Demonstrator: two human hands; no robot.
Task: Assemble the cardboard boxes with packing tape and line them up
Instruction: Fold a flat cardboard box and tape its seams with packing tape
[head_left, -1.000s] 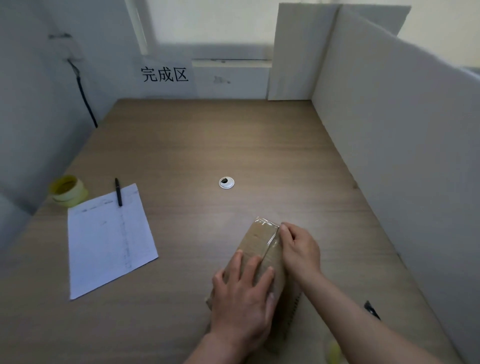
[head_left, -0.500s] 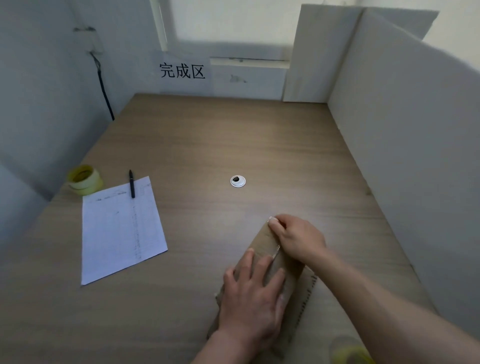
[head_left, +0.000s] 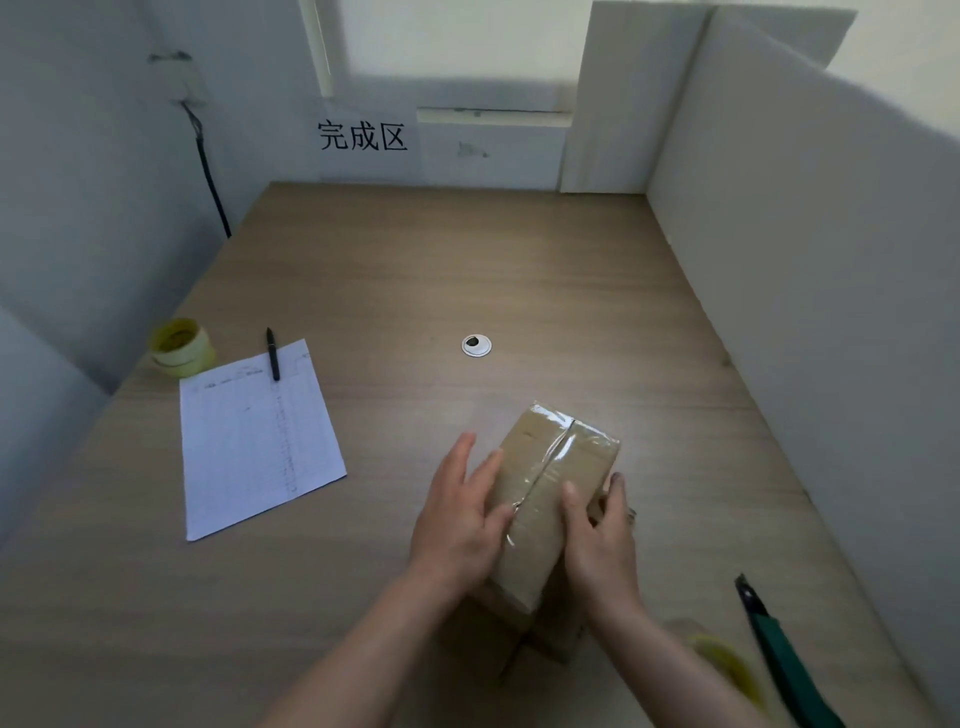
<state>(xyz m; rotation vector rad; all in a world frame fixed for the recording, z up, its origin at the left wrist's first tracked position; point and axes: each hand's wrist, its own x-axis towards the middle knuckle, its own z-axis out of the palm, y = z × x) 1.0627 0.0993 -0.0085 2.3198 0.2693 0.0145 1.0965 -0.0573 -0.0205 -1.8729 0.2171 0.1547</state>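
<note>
Nearest you on the surface (head_left: 519, 270), at the right edge, lie 1 green-handled cutting tool (head_left: 779, 649) and 1 blurred yellowish roll (head_left: 727, 662), probably the tape in use, though it is too smeared to be sure. Just ahead of them sits the 1 cardboard box (head_left: 550, 488) you can see, right of centre, with clear packing tape (head_left: 563, 449) already running along its top seam and over the far edge. Your left hand (head_left: 460, 525) lies against the box's left side with fingers straight and spread, and your right hand (head_left: 602, 540) clasps the right side, thumb on top and fingers wrapped down the flank. I judge this box essentially sealed on the face that shows; its underside is hidden. Lining up is not yet begun: no other finished box stands anywhere. Further left are 1 sheet of paper (head_left: 254, 441) with 1 pen (head_left: 272, 353) at its top, and 1 more yellow tape roll (head_left: 182, 347) beyond. Mid-surface is 1 cable grommet (head_left: 476, 345). At the far wall, 1 sign (head_left: 362, 136) likely marks where boxes go.
</note>
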